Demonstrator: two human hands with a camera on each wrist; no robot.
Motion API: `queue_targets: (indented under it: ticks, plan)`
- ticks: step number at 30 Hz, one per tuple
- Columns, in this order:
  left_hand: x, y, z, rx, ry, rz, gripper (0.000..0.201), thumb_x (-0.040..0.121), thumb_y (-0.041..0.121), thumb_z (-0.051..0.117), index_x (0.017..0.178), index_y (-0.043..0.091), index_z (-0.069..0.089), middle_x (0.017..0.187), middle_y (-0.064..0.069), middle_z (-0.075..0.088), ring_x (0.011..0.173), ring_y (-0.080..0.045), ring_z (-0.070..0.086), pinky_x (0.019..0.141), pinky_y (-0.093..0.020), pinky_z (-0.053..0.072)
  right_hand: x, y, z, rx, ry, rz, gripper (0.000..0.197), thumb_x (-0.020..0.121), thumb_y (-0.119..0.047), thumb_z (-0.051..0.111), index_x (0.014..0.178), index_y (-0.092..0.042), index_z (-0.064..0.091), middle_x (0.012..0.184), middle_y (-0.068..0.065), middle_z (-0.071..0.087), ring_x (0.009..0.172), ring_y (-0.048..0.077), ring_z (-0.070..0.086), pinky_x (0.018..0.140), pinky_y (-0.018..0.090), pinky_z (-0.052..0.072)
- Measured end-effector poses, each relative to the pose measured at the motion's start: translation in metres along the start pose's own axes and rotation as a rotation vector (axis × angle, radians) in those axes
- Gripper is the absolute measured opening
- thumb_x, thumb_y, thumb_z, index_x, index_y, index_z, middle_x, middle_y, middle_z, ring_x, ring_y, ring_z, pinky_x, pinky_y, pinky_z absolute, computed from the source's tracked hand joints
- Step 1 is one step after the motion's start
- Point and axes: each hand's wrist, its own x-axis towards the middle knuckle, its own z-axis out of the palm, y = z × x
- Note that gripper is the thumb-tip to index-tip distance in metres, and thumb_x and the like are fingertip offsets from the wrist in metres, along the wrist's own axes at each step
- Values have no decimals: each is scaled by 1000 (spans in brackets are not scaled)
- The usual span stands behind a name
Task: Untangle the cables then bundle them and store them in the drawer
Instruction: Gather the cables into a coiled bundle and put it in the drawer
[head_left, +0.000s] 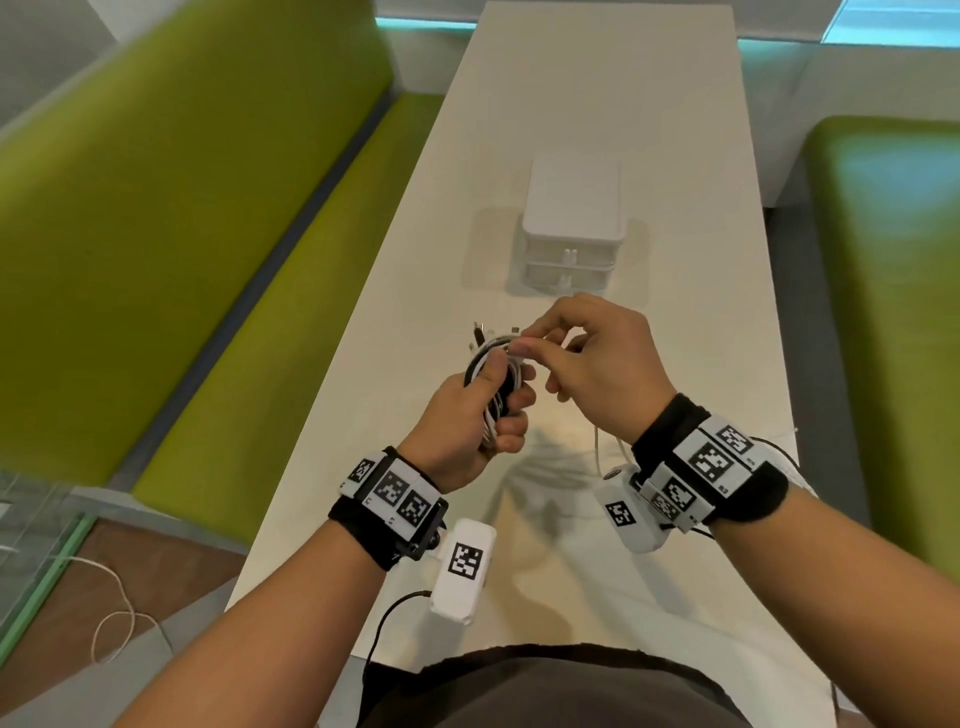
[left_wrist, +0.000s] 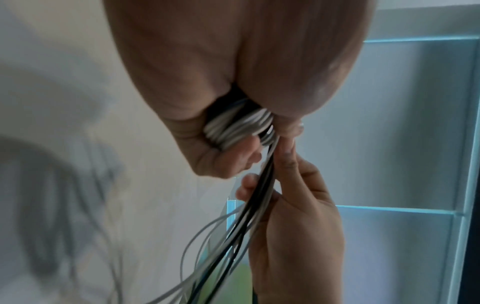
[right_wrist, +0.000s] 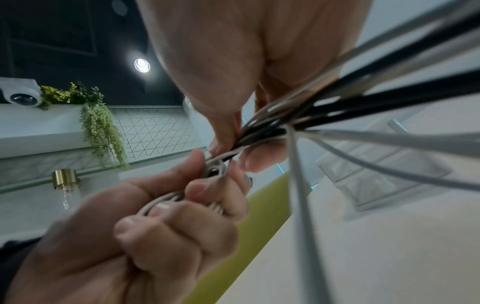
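Note:
My left hand (head_left: 480, 415) grips a coiled bundle of white and black cables (head_left: 493, 358) above the middle of the white table (head_left: 675, 364). My right hand (head_left: 587, 358) pinches strands at the top of that bundle. In the left wrist view the cables (left_wrist: 239, 127) are packed in my fist, with loose strands running down past my right hand (left_wrist: 293, 205). In the right wrist view my right fingertips (right_wrist: 226, 144) pinch the strands (right_wrist: 337, 115) just above my left hand (right_wrist: 161, 226). A white two-drawer unit (head_left: 571, 228) stands beyond my hands, both drawers closed.
Green benches (head_left: 182, 208) run along both sides of the table. A thin white cable (head_left: 602, 447) hangs below my right hand. A loose white wire (head_left: 114, 618) lies on the floor at the left. The drawer unit (right_wrist: 376, 168) appears at the right in the right wrist view.

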Motion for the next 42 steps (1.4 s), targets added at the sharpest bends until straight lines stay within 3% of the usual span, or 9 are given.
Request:
queue_targets:
  ticks: [5,9,18,22,28,33,36,39,42]
  plan:
    - [3,0,2,-130,70,93,49,102,47,43,118,3,59,79,-7,56,60,-16,42,53,-24,39,-2,6,2,27,-86,66,26,89,-5,73,100,-27,81,91,2,65,66,23,71,74,41,61]
    - [2,-1,6,-45,142,171,45,102,42,42,113,4,64,86,-10,67,69,-20,55,63,-30,44,-2,2,0,195,-14,261,14,83,2,79,89,-11,78,74,13,73,65,36,73,61,37,61]
    - [1,-9,9,7,229,149,48,91,49,47,116,13,65,107,-8,73,97,-15,66,80,-22,53,-7,-1,8,14,3,248,9,86,-10,79,80,-11,73,74,-5,75,55,20,72,60,31,61]
    - [2,-10,10,-195,213,127,65,88,49,55,133,1,56,134,-20,63,127,-29,60,112,-40,43,-8,1,11,-157,23,156,4,83,-25,82,82,-25,78,72,-21,70,71,1,69,75,19,55]
    - [4,0,14,-363,152,116,43,94,41,51,114,4,58,116,-18,72,107,-26,72,90,-35,59,-25,4,20,-124,-44,29,26,85,-4,74,105,-20,79,99,-8,66,84,0,64,84,16,53]
    - [6,-3,12,-349,196,111,34,93,41,55,102,9,60,105,-15,73,98,-24,72,83,-34,60,-30,19,17,-354,-17,-138,35,85,-10,75,115,-29,77,87,-7,70,89,16,54,81,31,46]
    - [5,1,12,-312,217,164,33,94,39,56,103,8,60,90,-11,70,89,-24,71,82,-36,59,-40,23,25,-245,-65,-183,38,85,-11,76,120,-22,70,100,-2,56,97,17,49,86,20,41]
    - [8,9,8,-208,250,240,28,99,35,54,100,7,57,81,-9,60,82,-27,67,78,-38,56,-43,23,24,-3,-24,-59,32,89,-31,71,106,-17,48,107,3,47,102,23,56,90,36,51]
    - [6,11,5,-121,230,262,28,102,35,52,97,8,56,80,-8,56,82,-28,58,80,-38,53,-31,20,14,-1,-239,157,54,85,-65,67,110,-22,45,108,-2,60,100,13,61,90,36,52]
